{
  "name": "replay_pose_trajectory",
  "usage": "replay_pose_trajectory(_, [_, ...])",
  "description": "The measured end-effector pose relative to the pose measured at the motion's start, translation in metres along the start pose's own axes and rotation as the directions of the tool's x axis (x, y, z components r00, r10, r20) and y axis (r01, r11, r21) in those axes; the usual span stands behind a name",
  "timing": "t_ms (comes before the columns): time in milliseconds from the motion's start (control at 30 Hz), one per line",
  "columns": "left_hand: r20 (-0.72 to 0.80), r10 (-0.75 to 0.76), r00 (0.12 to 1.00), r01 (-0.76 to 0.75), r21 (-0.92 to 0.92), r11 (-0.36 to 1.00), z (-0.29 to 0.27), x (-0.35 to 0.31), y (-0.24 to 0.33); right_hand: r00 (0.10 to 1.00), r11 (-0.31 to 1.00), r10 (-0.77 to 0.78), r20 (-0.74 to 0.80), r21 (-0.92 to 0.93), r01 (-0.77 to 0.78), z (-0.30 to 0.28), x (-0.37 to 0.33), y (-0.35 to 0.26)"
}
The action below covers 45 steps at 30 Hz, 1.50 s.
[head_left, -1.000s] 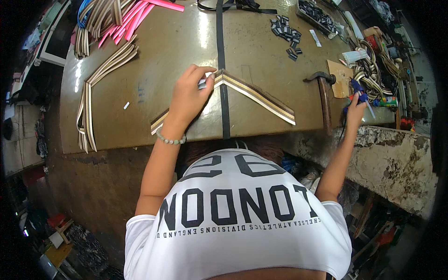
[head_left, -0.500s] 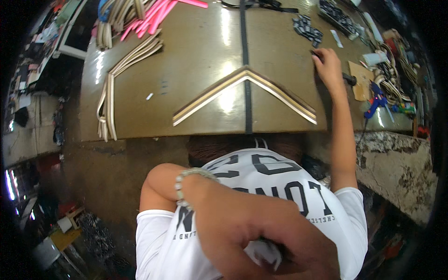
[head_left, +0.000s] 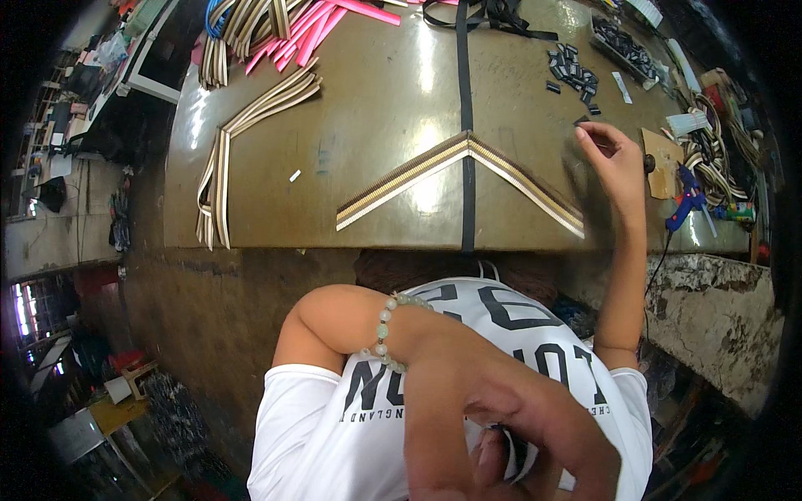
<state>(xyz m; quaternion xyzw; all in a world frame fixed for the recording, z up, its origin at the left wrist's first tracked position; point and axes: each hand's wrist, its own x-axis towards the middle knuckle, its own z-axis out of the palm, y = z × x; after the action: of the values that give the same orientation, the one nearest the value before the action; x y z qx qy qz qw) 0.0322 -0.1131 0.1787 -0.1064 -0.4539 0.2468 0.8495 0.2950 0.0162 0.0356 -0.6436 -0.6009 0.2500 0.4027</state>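
Tab point(head_left: 582, 121), small and dark, pinched in the right hand point(head_left: 626, 179) near the scattered dark pieces point(head_left: 575, 73) toward the right of the table point(head_left: 376, 117), should prove light and fairly stiff, best taken by its edges, while the left hand point(head_left: 497, 388) curls, what it grips impossible to tell.

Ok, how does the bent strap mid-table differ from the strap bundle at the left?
The bent strap lies singly; the strap bundle gathers several. The bent strap crosses the black band, while the strap bundle sits apart from it, near the left edge of the table. The bent strap's corner points toward the table's far side; the strap bundle's points mostly left. Both share brown and cream stripes and a bend.
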Motion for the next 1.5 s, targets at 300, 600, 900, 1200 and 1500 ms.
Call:
replay_pose_trajectory(300, [-0.289, 0.568, 0.770, 0.423, 0.899, -0.116, 0.000, -0.063, 0.114, 0.947, 0.975, -0.082, 0.312, 0.224, 0.011, 0.089, -0.011, -0.041])
replay_pose_trajectory(600, [-0.319, 0.433, 0.843, 0.355, -0.274, -0.894, -0.036, -0.123, 0.126, 0.952, 0.986, -0.163, 0.260, 0.075, 0.149, 0.102, -0.013, -0.034])
replay_pose_trajectory(900, [-0.324, 0.372, 0.870, 0.366, -0.082, -0.927, -0.048, -0.096, 0.158, 0.960, 0.993, -0.119, 0.253, 0.039, 0.112, 0.107, -0.007, -0.035])
replay_pose_trajectory(1200, [-0.176, 0.516, 0.838, 0.524, 0.002, -0.852, -0.070, -0.079, 0.197, 0.968, 0.995, -0.088, 0.234, 0.060, 0.076, 0.109, -0.007, -0.037])
replay_pose_trajectory(1500, [-0.115, 0.646, 0.755, 0.652, 0.024, -0.758, -0.078, -0.068, 0.202, 0.971, 0.994, -0.103, 0.214, 0.053, 0.094, 0.111, -0.010, -0.035])
